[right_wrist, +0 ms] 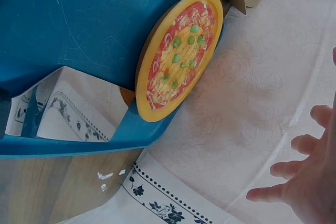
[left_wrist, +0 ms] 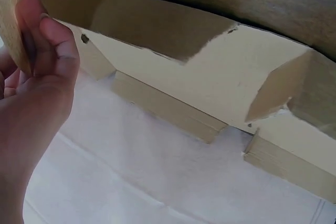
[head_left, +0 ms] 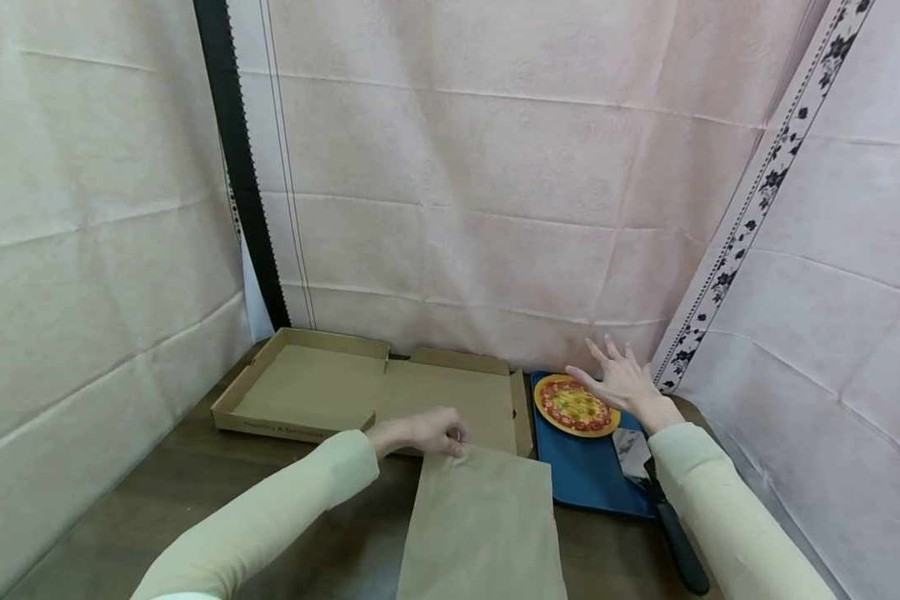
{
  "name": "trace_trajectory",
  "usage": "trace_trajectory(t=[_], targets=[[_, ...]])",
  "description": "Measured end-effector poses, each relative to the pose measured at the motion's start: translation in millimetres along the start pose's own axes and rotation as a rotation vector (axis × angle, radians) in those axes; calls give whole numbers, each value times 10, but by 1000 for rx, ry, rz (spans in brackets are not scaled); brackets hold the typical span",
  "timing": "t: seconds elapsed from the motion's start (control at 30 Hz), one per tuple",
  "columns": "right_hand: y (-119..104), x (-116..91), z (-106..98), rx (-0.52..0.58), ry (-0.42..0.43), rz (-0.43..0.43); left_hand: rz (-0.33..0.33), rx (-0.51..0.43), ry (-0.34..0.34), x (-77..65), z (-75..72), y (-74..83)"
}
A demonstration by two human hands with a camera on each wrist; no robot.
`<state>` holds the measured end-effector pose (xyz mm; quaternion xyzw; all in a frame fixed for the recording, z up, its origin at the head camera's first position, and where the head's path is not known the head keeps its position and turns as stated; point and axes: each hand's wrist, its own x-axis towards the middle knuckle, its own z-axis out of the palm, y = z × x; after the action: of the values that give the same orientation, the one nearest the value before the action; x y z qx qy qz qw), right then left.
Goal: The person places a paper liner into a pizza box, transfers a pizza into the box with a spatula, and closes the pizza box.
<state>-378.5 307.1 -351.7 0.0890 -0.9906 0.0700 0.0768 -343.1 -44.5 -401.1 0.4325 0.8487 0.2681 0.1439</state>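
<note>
My left hand [head_left: 431, 432] pinches the top edge of a brown paper bag [head_left: 487, 525], which hangs flat over the table's front. In the left wrist view, the curled fingers hold the bag's edge [left_wrist: 13, 24]. My right hand [head_left: 621, 382] is raised beside a toy-like pizza [head_left: 576, 406], fingers spread and holding nothing. That pizza, with a yellow crust, lies at the far end of a blue tray [head_left: 577, 467]. Across the tray's right side rests a pizza server [head_left: 632, 454], its black handle [head_left: 682, 546] reaching past the rim toward the front.
An opened cardboard pizza box [head_left: 307, 379] lies at the back left, its lid flap reaching to the tray. Pale cloth [head_left: 450, 183] hangs behind and on both sides. Dark wooden table surface [head_left: 157, 492] shows at the front left.
</note>
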Motion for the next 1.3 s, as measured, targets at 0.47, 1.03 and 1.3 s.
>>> trace_trajectory(t=[0.47,1.03,1.3], targets=[[5,3,-20,-1,-21,10,-43,-153,83,-19,-277,-174],[15,11,-7,27,-41,18,-95,-226,165,-81,-486,-296],[38,-12,-25,28,-45,23,-110,-227,191,-88,-574,-349]])
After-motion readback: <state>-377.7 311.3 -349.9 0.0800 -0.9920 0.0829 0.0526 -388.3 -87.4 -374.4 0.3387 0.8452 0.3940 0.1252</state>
